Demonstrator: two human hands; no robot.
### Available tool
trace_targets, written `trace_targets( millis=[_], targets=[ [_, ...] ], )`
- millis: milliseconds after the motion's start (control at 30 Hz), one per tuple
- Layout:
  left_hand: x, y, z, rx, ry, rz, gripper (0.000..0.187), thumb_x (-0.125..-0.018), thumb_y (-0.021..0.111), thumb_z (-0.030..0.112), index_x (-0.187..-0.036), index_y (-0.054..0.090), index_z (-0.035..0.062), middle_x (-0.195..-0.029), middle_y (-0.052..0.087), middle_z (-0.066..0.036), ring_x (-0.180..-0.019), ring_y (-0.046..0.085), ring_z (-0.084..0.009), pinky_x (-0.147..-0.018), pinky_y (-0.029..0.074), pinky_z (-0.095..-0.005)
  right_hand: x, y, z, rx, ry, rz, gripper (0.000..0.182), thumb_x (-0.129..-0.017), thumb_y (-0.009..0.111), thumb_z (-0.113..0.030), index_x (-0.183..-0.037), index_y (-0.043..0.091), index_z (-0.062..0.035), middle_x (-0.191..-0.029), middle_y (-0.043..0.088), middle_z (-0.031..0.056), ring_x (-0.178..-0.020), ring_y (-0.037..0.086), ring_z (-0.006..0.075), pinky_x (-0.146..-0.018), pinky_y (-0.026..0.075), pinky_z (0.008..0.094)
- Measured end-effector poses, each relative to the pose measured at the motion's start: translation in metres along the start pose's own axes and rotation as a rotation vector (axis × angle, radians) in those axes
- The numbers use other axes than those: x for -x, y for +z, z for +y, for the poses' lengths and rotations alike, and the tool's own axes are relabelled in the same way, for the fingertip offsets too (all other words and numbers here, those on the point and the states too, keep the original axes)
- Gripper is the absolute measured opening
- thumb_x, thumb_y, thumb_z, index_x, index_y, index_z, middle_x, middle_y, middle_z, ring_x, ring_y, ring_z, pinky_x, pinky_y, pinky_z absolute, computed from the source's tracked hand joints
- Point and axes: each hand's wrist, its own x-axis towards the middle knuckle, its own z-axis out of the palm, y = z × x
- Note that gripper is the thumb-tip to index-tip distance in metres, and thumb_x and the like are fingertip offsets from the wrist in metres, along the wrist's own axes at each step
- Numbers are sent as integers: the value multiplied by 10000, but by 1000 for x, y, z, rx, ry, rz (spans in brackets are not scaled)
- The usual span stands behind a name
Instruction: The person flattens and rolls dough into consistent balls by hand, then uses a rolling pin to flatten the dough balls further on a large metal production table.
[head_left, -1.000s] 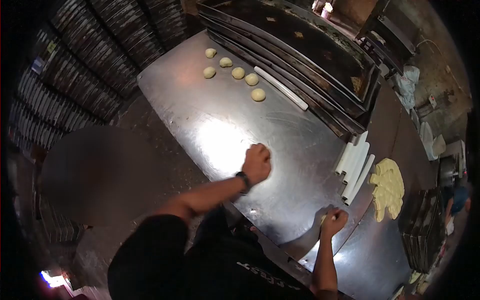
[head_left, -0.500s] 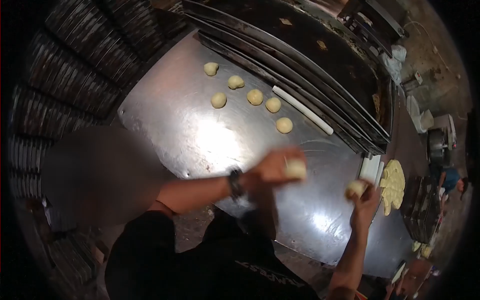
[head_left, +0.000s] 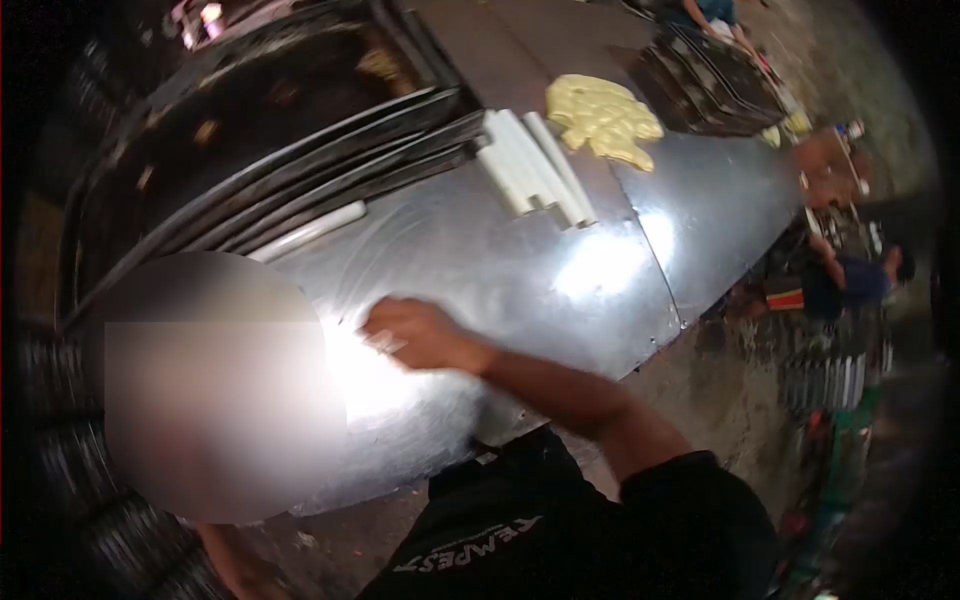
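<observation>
Reaching across shiny steel worktable (head_left: 560, 300), your right hand (head_left: 415, 333) rests fingers down near bright glare; grip unclear, contents blurred. Left hand out of sight. White plastic rolling rods (head_left: 530, 165) beside pale yellow dough slab (head_left: 602, 118), well apart.

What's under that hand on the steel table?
The right hand rests on the steel table, with something pale showing at its fingers. Whatever lies under the palm is covered.

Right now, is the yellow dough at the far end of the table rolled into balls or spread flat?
Spread flat: the yellow dough lies as one low, uneven slab on the steel table, beside the white rolling pins.
</observation>
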Motion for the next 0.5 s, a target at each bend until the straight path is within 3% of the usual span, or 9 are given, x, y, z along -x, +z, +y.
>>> trace_targets(
  millis=[67,100,133,167,200,267,300,367,500],
  targets=[
    [49,-7,72,153,-193,38,498,-1004,437,344,-1313,461,-45,-1340,481,-197,-1241,468,-297,-1042,366,-373,84,-82,105,137,17,395,118,-790,616,-99,-883,678,-61,-948,666,125,-906,634,283,-793,506,385],
    [72,-3,94,172,-245,37,489,-1002,446,339,-1305,467,-44,-1324,492,-194,-1230,476,-293,-1031,374,-368,121,-145,150,303,16,441,96,-818,597,-103,-821,675,-48,-909,662,137,-886,634,289,-778,501,379],
    [96,-2,124,142,-190,46,477,-1001,453,336,-1290,478,-42,-1304,508,-184,-1209,492,-283,-1010,390,-361,132,-199,156,447,522,641,85,-825,618,-93,-873,660,-36,-867,679,111,-811,644,273,-700,509,350],
    [119,-2,153,108,-141,59,465,-1000,461,334,-1275,489,-40,-1285,524,-175,-1188,507,-274,-989,405,-353,150,-257,176,387,544,748,102,-809,604,-81,-873,664,-29,-883,678,139,-838,632,296,-725,501,365],
    [139,-4,179,135,-162,62,451,-999,465,322,-1264,496,-41,-1261,539,-164,-1161,521,-261,-966,415,-345,160,-313,202,645,528,703,161,-809,611,-155,-874,680,-24,-903,675,162,-882,623,313,-760,488,405],
    [167,-8,227,179,-194,72,422,-997,475,298,-1243,511,-43,-1213,568,-143,-1106,548,-234,-921,435,-331,157,-396,235,936,709,696,362,-819,615,-367,-927,705,-34,-940,674,180,-942,616,345,-823,482,440],
    [176,-8,247,285,-172,55,355,-991,488,262,-1207,541,-16,-1127,605,-99,-988,572,-182,-834,456,-314,159,-418,253,1074,773,650,448,-817,607,-449,-955,710,-35,-956,672,192,-951,614,360,-833,484,443],
    [185,-8,354,201,-292,-92,304,-979,503,236,-1189,560,23,-1072,621,-79,-896,573,-151,-763,456,-283,151,-448,282,1062,895,462,525,-799,598,-521,-982,708,-40,-973,670,203,-962,617,372,-840,490,436],
    [176,10,503,312,-86,-299,248,-953,534,225,-1100,592,35,-1035,636,-62,-835,590,-128,-696,464,-260,114,-460,307,742,1065,127,666,-746,590,-614,-1004,695,-9,-997,665,224,-983,625,384,-845,500,427]
  ],
)
